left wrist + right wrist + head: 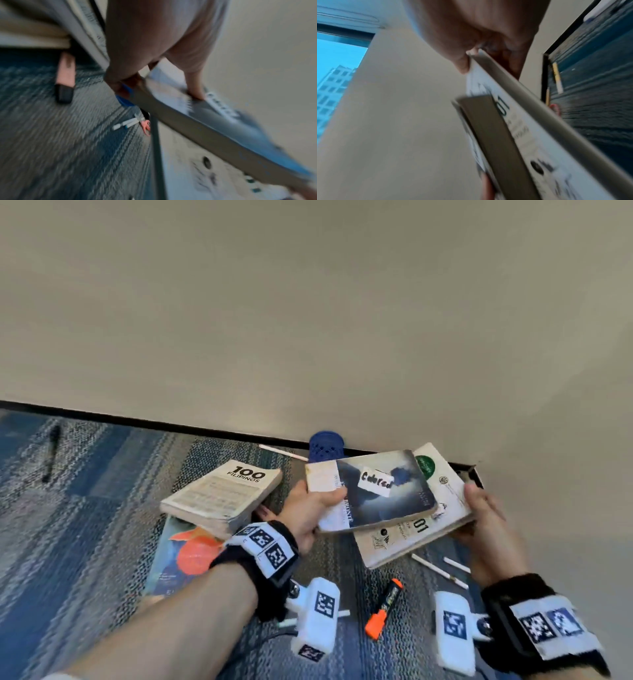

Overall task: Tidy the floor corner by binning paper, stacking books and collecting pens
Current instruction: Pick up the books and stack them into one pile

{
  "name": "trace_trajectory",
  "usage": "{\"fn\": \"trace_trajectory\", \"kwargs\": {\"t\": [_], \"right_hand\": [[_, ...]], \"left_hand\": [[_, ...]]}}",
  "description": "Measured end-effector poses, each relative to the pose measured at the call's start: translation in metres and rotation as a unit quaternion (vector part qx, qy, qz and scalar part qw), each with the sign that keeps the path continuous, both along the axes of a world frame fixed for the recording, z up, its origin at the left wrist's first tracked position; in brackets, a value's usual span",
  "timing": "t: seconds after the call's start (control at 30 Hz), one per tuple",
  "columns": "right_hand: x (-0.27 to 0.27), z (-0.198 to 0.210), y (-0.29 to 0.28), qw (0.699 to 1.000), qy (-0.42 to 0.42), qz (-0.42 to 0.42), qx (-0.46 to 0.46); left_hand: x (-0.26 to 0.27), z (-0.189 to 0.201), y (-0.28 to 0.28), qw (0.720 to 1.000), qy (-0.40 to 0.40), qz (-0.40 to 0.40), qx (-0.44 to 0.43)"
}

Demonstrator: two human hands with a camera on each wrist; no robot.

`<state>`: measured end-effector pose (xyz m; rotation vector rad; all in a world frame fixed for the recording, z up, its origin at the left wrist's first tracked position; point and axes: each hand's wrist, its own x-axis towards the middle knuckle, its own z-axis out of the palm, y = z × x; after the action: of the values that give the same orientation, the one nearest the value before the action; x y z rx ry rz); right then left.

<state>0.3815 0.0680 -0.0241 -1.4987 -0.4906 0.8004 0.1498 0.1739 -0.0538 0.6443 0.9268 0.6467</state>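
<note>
My left hand (313,505) grips a dark blue paperback (383,491) by its left edge, thumb on the cover, above the carpet. The same hold shows in the left wrist view: left hand (137,75) on the blue paperback (223,121). My right hand (483,508) holds a larger white book (442,508) by its right edge, just beneath the blue one. In the right wrist view the right hand (471,56) pinches the white book (530,128). A "100 Filipinos" book (222,494) lies on a colourful book (185,556). An orange marker (383,607) and white pens (440,571) lie on the floor.
A blue mesh pen cup (325,445) stands against the wall with a white pen (282,451) beside it. A black pen (51,453) lies far left on the blue patterned carpet (85,525). The beige wall (308,320) closes off the back.
</note>
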Motion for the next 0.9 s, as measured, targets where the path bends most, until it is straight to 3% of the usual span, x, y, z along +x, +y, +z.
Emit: {"fn": "trace_trajectory", "kwargs": {"t": [0.1,0.17,0.2,0.3,0.4,0.5,0.57,0.63,0.77,0.9], "right_hand": [[-0.020,0.033,0.003,0.996,0.069,-0.004,0.062],[-0.033,0.056,0.014,0.994,0.074,-0.005,0.080],[-0.041,0.069,0.021,0.994,0.068,-0.008,0.087],[-0.062,0.101,0.048,0.995,0.071,0.010,0.073],[-0.082,0.127,0.076,0.993,0.090,0.062,0.033],[-0.104,0.146,0.103,0.975,0.121,0.188,0.000],[-0.120,0.145,0.117,0.957,0.132,0.259,-0.005],[-0.141,0.133,0.128,0.933,0.161,0.320,-0.017],[-0.193,0.094,0.147,0.909,0.136,0.390,-0.059],[-0.232,0.035,0.167,0.917,0.093,0.354,-0.161]], "left_hand": [[0.004,0.016,0.010,0.983,0.115,-0.074,0.119],[-0.003,0.047,0.029,0.918,0.288,-0.129,0.239],[-0.007,0.064,0.040,0.883,0.338,-0.143,0.292],[-0.023,0.120,0.066,0.842,0.264,-0.255,0.396],[-0.056,0.154,0.085,0.814,0.246,-0.321,0.417],[-0.097,0.157,0.100,0.866,0.214,-0.238,0.385],[-0.126,0.144,0.102,0.914,0.176,-0.168,0.323],[-0.152,0.127,0.101,0.942,0.164,-0.109,0.272],[-0.181,0.087,0.099,0.960,0.204,0.002,0.193],[-0.196,0.038,0.096,0.944,0.268,-0.066,0.183]]}}
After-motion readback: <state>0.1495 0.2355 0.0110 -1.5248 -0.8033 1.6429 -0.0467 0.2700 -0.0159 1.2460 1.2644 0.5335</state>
